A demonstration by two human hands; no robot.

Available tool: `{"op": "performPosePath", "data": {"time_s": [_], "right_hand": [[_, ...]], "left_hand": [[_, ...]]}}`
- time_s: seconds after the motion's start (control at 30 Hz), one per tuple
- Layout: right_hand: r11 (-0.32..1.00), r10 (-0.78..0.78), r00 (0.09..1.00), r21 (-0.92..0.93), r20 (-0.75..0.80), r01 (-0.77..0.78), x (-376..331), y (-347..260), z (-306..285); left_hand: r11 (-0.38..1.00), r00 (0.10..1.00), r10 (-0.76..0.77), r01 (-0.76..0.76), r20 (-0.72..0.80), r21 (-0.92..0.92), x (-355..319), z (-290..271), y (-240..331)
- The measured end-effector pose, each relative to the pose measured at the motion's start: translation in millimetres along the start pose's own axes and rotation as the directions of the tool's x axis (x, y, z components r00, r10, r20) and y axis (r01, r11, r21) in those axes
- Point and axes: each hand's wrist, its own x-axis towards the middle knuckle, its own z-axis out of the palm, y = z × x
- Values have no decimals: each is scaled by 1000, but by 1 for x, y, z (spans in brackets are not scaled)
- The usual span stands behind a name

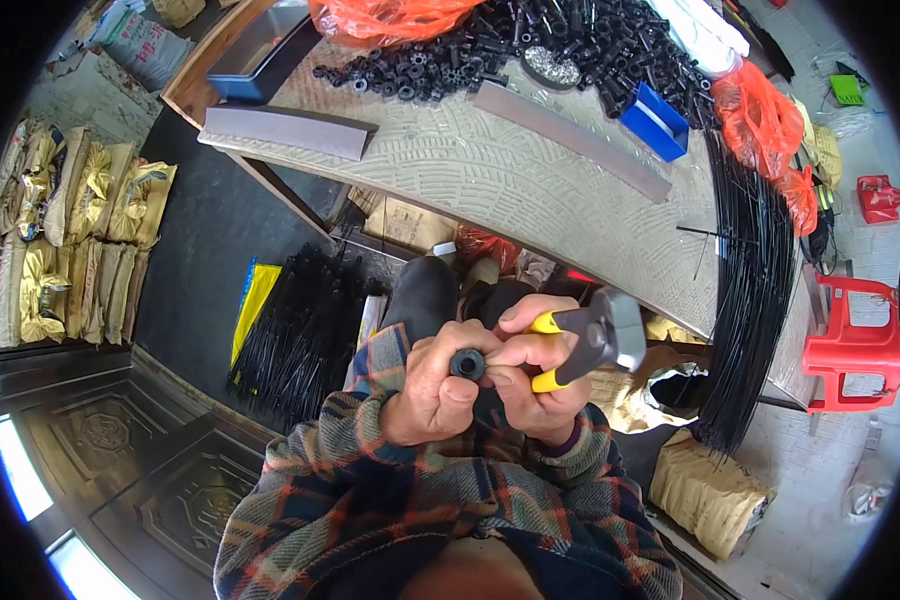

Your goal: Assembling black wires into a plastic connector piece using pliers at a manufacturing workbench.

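Note:
My left hand (425, 395) is closed around a small black round plastic fitting (467, 364), its hollow round end facing up between the fingers. Right beside it, my right hand (538, 385) grips a pair of pliers (592, 335) with black and yellow handles, the metal head pointing away to the right. The fingertips of both hands meet at the fitting's right side. Whether anything thin is pinched there, I cannot make out. Both hands are over my lap, in front of the table's near edge.
A table (560, 215) spans ahead, bearing a heap of black plastic fittings (410, 75), metal strips (570, 140), a blue tray (655, 122) and a bundle of black rods (750, 290). More rods (305, 320) lie at left. A red stool (850, 340) stands at right.

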Motion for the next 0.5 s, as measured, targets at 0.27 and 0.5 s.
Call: {"op": "performPosePath", "data": {"time_s": [0.27,0.5], "right_hand": [[1000,26,999,-10,-36,-27,-8,10,11],[634,24,887,-693,461,343,7,-11,-70]], "left_hand": [[999,993,-40,43,-114,25,-7,-3,-22],[975,978,-205,202,-30,-96,-5,-17,-13]]}}
